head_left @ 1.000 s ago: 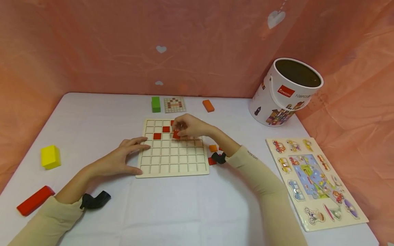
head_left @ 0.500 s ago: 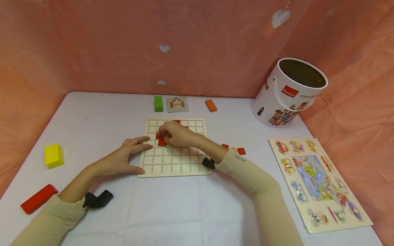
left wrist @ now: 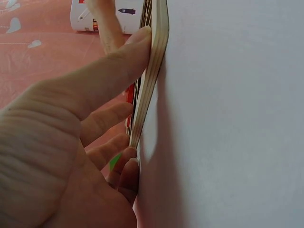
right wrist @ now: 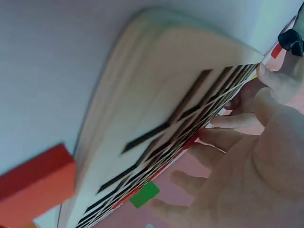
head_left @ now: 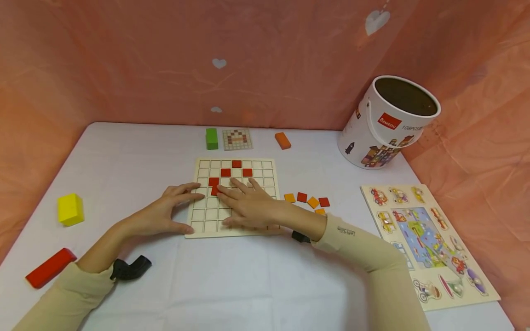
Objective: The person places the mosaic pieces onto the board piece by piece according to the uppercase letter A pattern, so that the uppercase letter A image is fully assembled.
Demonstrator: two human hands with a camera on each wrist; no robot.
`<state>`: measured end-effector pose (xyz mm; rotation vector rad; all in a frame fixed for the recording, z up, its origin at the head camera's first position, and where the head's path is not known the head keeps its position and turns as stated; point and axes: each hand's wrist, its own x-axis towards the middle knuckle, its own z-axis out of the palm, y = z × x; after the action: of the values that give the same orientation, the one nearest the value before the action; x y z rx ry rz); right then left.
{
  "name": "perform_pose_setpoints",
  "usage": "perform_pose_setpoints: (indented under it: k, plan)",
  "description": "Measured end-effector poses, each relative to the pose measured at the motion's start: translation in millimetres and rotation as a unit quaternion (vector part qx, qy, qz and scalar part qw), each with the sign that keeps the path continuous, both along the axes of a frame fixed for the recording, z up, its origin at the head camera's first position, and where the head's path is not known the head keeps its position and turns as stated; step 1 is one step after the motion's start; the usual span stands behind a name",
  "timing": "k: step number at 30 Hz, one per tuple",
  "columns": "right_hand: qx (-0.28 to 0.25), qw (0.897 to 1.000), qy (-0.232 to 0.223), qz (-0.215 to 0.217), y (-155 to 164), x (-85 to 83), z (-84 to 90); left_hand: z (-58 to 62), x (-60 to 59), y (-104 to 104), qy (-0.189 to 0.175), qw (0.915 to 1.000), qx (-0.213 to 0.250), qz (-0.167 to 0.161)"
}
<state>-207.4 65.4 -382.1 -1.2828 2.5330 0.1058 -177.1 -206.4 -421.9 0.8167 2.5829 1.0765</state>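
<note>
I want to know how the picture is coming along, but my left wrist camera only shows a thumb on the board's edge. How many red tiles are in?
Observer: Five red tiles show on the board, stepping down from the top row towards the left.
Child: What's the other hand doing?
Observer: The right hand lies flat on the board, with a fingertip on the lowest tile.
Child: Are there more tiles left?
Observer: Yes, loose tiles, red and orange, lie on the table to the right of the board.
</note>
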Motion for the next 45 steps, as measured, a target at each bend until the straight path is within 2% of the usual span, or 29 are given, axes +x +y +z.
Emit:
perform_pose_setpoints:
  k: [11,15,17,19,21,23,25,29,33,36,42,45]
  plan:
    - [-0.017,0.999,-0.051,-0.001,-5.4,-7.4,2.1,0.3,0.3,-1.8,-0.001,1.0,0.005,0.0]
    - [-0.084,0.992,-0.093,-0.02,16.9,-14.4,3.7,-2.4,-0.4,-0.6,0.002,1.0,0.008,-0.001]
    - [-0.143,0.98,-0.132,-0.043,36.1,-20.0,6.2,-3.2,-0.3,0.6,0.0,0.9999,0.01,-0.001]
    - [-0.207,0.959,-0.177,-0.077,59.5,-25.8,8.1,-3.5,-0.1,1.6,-0.003,0.9999,0.011,-0.001]
    - [-0.263,0.936,-0.204,-0.112,84.0,-30.4,10.7,-2.9,0.2,2.0,-0.007,0.9999,0.012,0.001]
    - [-0.303,0.918,-0.212,-0.146,109.0,-33.7,11.7,-2.2,0.2,2.0,-0.008,0.9999,0.012,0.004]
    - [-0.325,0.908,-0.204,-0.17,133.2,-34.5,11.7,-1.4,0.3,1.6,-0.009,0.9999,0.013,0.005]
    - [-0.331,0.903,-0.184,-0.202,174.4,-32.0,7.8,-0.6,0.7,0.2,-0.009,0.9998,0.014,0.007]
    - [-0.312,0.903,-0.185,-0.23,201.7,-25.0,4.5,-1.0,1.4,-0.2,-0.006,0.9999,0.015,0.005]
    - [-0.306,0.905,-0.182,-0.233,210.9,-20.8,2.4,-1.1,1.8,0.2,-0.004,0.9999,0.016,0.005]
    - [-0.304,0.917,-0.157,-0.208,214.4,-16.8,-2.6,0.1,2.0,0.5,-0.002,0.9999,0.015,0.005]
    - [-0.299,0.918,-0.155,-0.209,214.3,-15.5,-3.2,0.2,2.0,0.6,-0.004,0.9999,0.016,0.005]
